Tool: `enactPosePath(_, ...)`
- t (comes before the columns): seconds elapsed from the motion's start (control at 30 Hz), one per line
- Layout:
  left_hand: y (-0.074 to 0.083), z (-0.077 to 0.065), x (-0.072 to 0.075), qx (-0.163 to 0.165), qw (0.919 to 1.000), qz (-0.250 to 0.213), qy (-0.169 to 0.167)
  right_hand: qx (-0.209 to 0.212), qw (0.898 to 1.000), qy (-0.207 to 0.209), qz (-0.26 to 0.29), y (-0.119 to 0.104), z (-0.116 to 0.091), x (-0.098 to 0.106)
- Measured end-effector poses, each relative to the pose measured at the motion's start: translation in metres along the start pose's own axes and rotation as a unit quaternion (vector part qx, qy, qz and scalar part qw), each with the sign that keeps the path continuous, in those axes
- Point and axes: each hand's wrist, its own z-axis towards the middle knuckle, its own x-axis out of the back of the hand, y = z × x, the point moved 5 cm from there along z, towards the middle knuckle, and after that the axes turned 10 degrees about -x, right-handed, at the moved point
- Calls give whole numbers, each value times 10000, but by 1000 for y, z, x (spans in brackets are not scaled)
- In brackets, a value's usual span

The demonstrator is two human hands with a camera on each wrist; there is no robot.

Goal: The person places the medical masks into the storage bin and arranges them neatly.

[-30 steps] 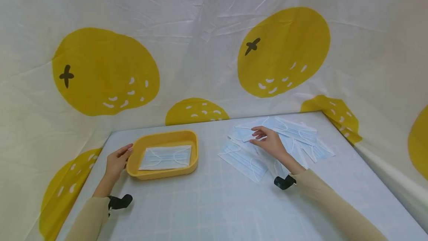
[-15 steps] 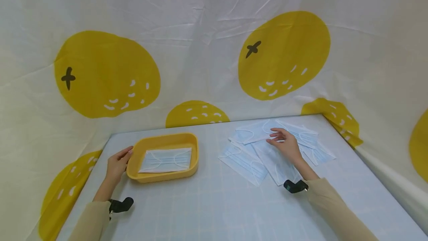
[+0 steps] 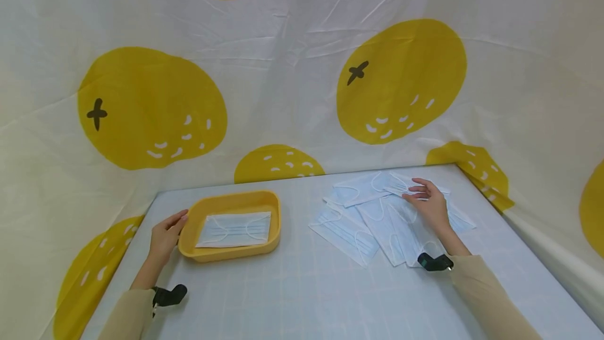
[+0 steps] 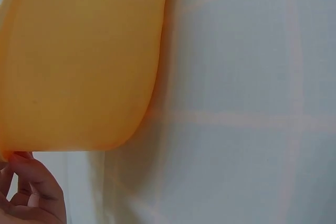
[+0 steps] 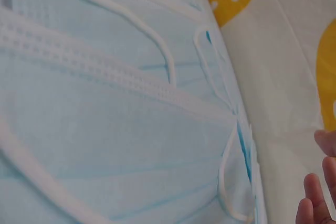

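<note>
At the left, a yellow tray (image 3: 229,253) holds a pale blue face mask (image 3: 234,229) lying flat. My left hand (image 3: 162,235) holds the tray's left rim; the left wrist view shows thumb and fingers (image 4: 44,179) at the tray's edge. Several more face masks (image 3: 346,232) lie overlapped in a loose pile at the right. Over that pile is my right hand (image 3: 430,206), its fingers loosely bent and nothing seen in them. In the right wrist view, the fingertips (image 5: 314,195) appear to the right of the masks (image 5: 115,119).
A pale checked cloth covers the table (image 3: 292,287). Behind it and at both sides hangs a white sheet (image 3: 283,88) printed with yellow fruit. Each wrist wears a black camera (image 3: 435,262).
My right hand has moved rightward across the mask pile, uncovering masks on its left. The left hand stays at the tray rim. The head view has tilted slightly up.
</note>
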Motion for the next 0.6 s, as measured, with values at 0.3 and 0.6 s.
enactPosePath(0.3, -2, -1, -1, 19, 10000, 12, 84, -301, 9986, 343, -284, 20, 5, 23)
enactPosePath(0.6, -4, 1, -2, 70, 9999, -23, 83, -613, 9953, 465, -589, 34, 19, 42)
